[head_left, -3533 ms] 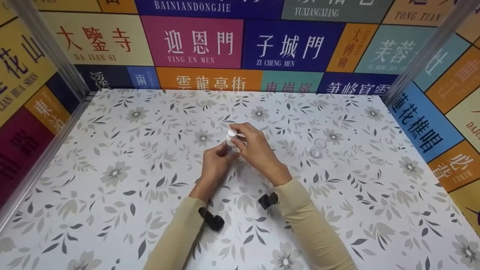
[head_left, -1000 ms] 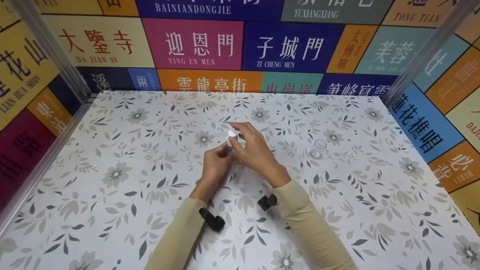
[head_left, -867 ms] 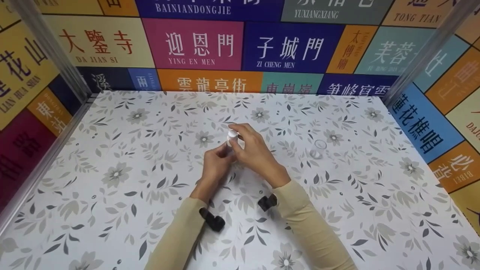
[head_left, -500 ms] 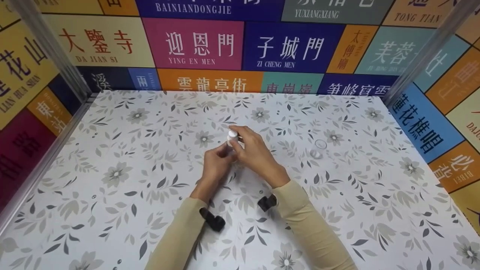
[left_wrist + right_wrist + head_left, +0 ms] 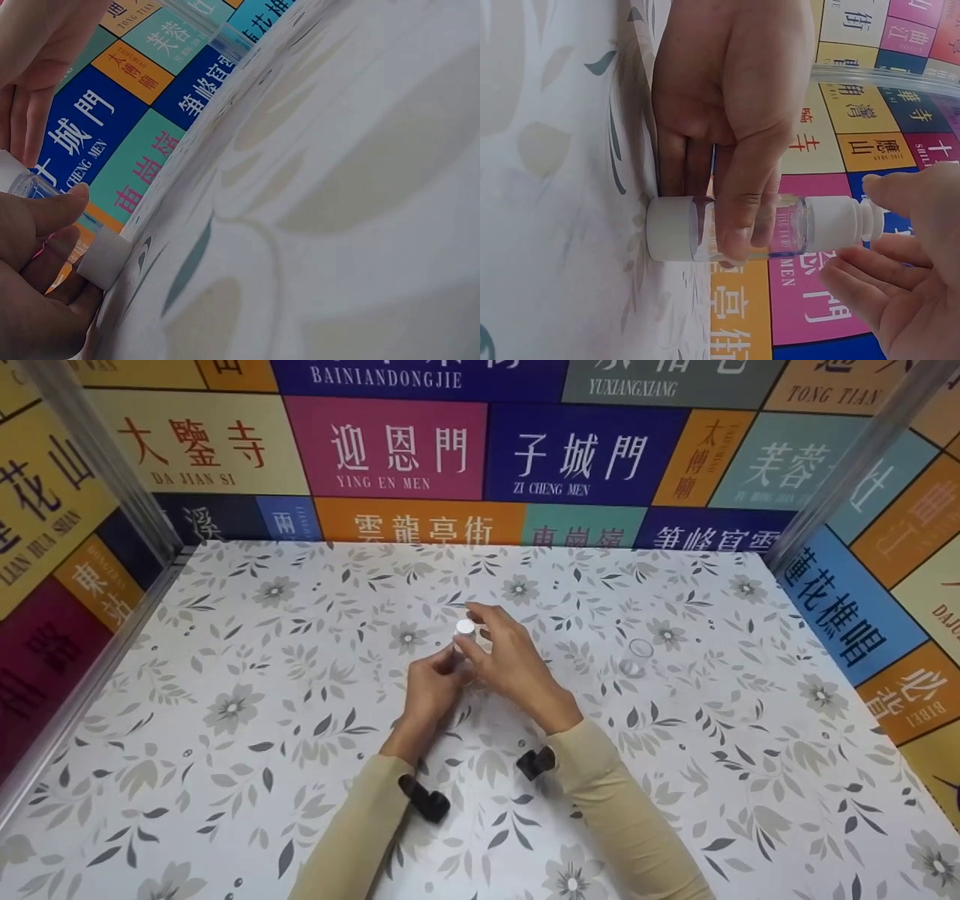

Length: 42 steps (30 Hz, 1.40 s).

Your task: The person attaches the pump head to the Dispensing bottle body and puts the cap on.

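A small clear pump bottle (image 5: 787,225) with a white base and a stepped white top stands upright on the patterned table. My left hand (image 5: 433,690) grips its clear body, thumb and fingers on either side, as the right wrist view shows. My right hand (image 5: 517,660) is at the white top (image 5: 465,627), its thumb against the near side and its curved fingers around the far side. The index finger arches a little away from the top. In the left wrist view the white base (image 5: 105,259) sits right at the tablecloth.
To the right of the hands, a clear round cap-like piece (image 5: 636,658) stands on the floral tablecloth (image 5: 300,780). Colourful panels with printed characters (image 5: 386,446) wall the back and both sides. A black camera mount sits on each wrist.
The right thumb and fingers have shifted around the white top, and the index finger has lifted slightly away from it. The left hand, the bottle and the clear piece stay in place.
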Each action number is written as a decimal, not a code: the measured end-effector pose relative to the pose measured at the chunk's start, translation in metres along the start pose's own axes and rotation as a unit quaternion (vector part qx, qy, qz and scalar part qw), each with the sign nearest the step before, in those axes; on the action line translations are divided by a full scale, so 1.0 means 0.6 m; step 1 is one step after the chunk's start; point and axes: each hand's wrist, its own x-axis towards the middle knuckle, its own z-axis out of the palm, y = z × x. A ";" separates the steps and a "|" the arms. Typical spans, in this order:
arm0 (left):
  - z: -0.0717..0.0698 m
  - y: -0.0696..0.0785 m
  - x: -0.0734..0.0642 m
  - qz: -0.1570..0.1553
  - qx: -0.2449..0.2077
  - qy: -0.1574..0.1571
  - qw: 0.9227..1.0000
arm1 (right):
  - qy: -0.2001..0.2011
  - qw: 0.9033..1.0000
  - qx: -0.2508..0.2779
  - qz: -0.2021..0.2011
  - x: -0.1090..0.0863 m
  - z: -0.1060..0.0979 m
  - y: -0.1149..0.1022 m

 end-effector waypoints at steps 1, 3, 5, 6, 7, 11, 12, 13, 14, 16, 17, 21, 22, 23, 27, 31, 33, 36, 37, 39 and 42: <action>0.000 0.001 0.000 -0.003 0.003 -0.001 1.000 | 0.002 1.000 0.004 -0.001 0.000 -0.001 0.000; 0.000 0.002 0.000 -0.004 0.008 -0.001 1.000 | 0.004 1.000 0.005 -0.005 0.000 -0.001 0.000; 0.000 0.002 0.000 -0.007 0.011 -0.001 1.000 | 0.005 1.000 0.006 -0.013 0.000 0.000 0.000; 0.000 0.002 0.000 -0.006 0.011 -0.001 1.000 | 0.005 1.000 0.005 -0.018 0.000 0.001 0.001; 0.000 0.001 0.001 -0.004 0.009 -0.001 1.000 | 0.007 1.000 0.003 -0.023 -0.001 0.002 0.001; 0.000 0.000 0.001 -0.002 -0.001 0.002 1.000 | 0.017 0.999 -0.001 -0.039 -0.002 0.004 0.002; 0.000 0.000 0.001 0.000 0.000 0.004 1.000 | 0.018 0.999 0.000 -0.042 -0.002 0.004 0.002; 0.001 0.000 0.002 0.001 0.000 0.005 1.000 | 0.018 0.999 0.001 -0.044 -0.001 0.005 0.003; 0.001 0.000 0.002 0.002 0.003 0.006 1.000 | 0.017 0.999 0.003 -0.045 -0.001 0.005 0.003; 0.001 -0.001 0.003 0.007 0.005 0.007 1.000 | 0.013 0.999 0.006 -0.045 -0.001 0.005 0.003; 0.001 -0.001 0.003 0.011 0.008 0.007 1.000 | 0.012 0.999 0.008 -0.045 -0.001 0.005 0.003; 0.000 0.001 0.003 0.006 0.003 0.001 1.000 | 0.011 0.999 0.015 -0.032 -0.001 0.004 0.001; 0.000 0.002 0.003 0.000 0.001 -0.001 1.000 | 0.010 0.999 0.017 -0.027 -0.001 0.004 0.001; -0.001 0.003 0.003 -0.005 -0.002 -0.003 1.000 | 0.010 1.000 0.018 -0.022 -0.001 0.004 0.000; -0.001 0.003 0.003 -0.021 -0.010 -0.007 1.000 | 0.007 1.000 0.008 -0.008 -0.001 0.005 -0.002; 0.000 0.003 0.002 -0.018 -0.007 -0.003 1.000 | 0.012 1.000 -0.001 -0.008 -0.001 0.005 -0.002; 0.000 0.003 0.002 -0.012 -0.003 -0.001 1.000 | 0.018 1.000 0.004 -0.015 -0.001 0.005 -0.002; 0.000 0.003 0.002 -0.009 -0.001 0.002 1.000 | 0.022 0.999 0.017 -0.025 -0.001 0.005 -0.002; 0.000 0.002 0.002 -0.009 0.000 0.002 1.000 | 0.021 0.999 0.020 -0.028 -0.001 0.005 -0.002; 0.001 0.001 0.003 -0.010 0.001 0.002 1.000 | 0.020 0.999 0.018 -0.031 -0.002 0.005 -0.001; 0.001 0.000 0.003 -0.016 0.002 -0.001 1.000 | 0.017 0.999 0.015 -0.035 -0.002 0.006 0.000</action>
